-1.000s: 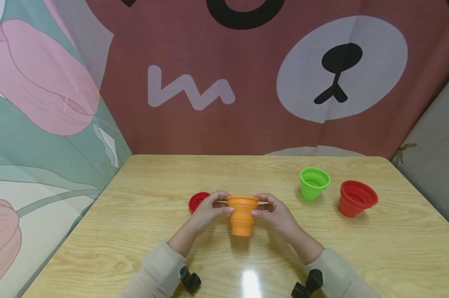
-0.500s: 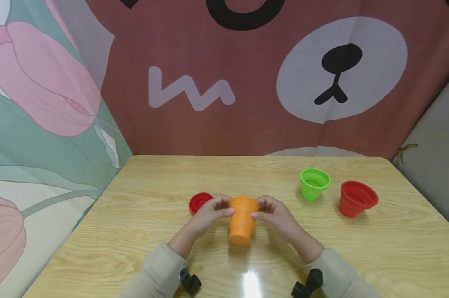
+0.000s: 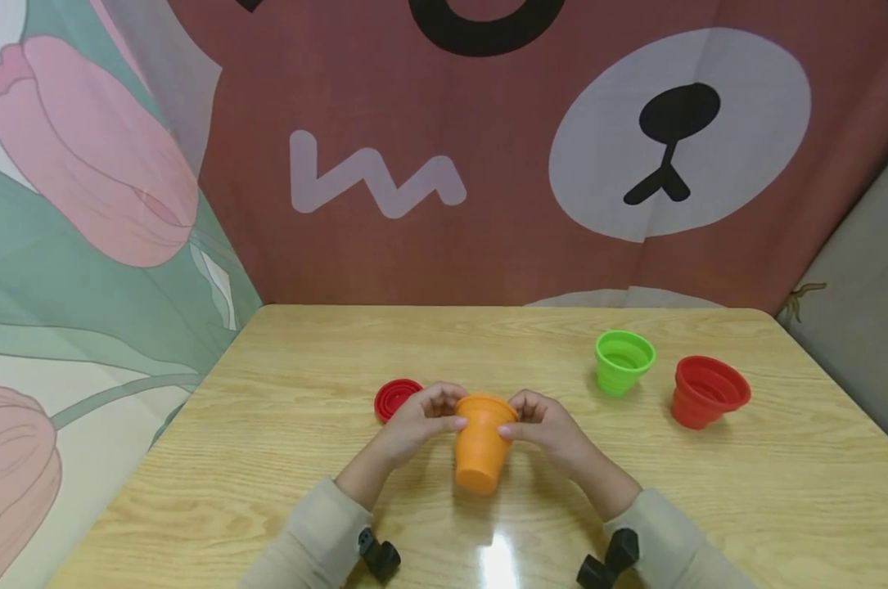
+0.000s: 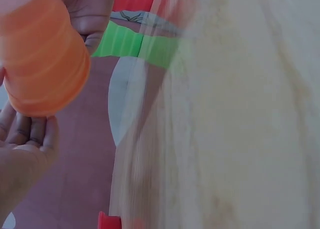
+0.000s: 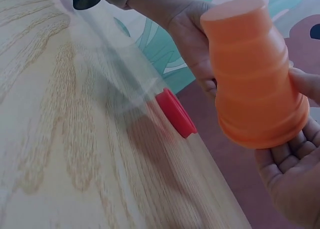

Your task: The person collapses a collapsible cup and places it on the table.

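Observation:
An orange collapsible cup [image 3: 482, 446], stretched out to full height, hangs above the table between both hands, its base tipped toward me. My left hand [image 3: 418, 421] pinches the rim on its left side, thumb in front and fingers behind. On the opposite side my right hand [image 3: 550, 427] grips the rim in the same way. The ribbed wall of the cup [image 5: 255, 74] fills much of the right wrist view, base up. Just behind the left hand lies a flattened red collapsible cup [image 3: 395, 398], partly covered by that hand.
Toward the back right of the wooden table [image 3: 267, 507] stand a green cup [image 3: 624, 364] and a larger red cup [image 3: 709, 393], both upright and expanded. A printed bear curtain [image 3: 502, 245] hangs behind the table's far edge.
The orange cup has tilted, its base swinging up toward me, and it has shifted slightly right and nearer. Both hands keep hold of it. The other cups stay where they were.

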The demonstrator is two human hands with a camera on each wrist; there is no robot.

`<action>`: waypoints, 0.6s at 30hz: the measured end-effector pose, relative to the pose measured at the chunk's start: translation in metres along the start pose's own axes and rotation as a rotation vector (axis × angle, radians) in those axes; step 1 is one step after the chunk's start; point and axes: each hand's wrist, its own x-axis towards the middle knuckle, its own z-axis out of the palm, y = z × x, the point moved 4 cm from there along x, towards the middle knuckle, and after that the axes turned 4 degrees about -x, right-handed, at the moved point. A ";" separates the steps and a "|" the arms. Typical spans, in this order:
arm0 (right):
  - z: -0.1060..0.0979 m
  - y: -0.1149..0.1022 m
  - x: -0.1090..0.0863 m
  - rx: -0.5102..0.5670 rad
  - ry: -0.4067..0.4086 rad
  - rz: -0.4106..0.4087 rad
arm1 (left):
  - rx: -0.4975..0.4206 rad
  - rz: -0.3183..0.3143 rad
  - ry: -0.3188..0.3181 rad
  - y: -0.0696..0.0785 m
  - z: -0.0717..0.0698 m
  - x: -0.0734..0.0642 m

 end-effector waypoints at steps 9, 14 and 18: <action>0.005 -0.002 -0.003 0.044 -0.103 -0.047 | 0.017 -0.015 -0.069 0.000 0.000 -0.004; 0.008 -0.002 -0.005 0.074 -0.136 -0.050 | 0.014 -0.002 -0.112 -0.002 0.001 -0.005; 0.008 -0.001 -0.006 0.064 -0.140 -0.052 | 0.044 0.014 -0.130 -0.001 0.000 -0.004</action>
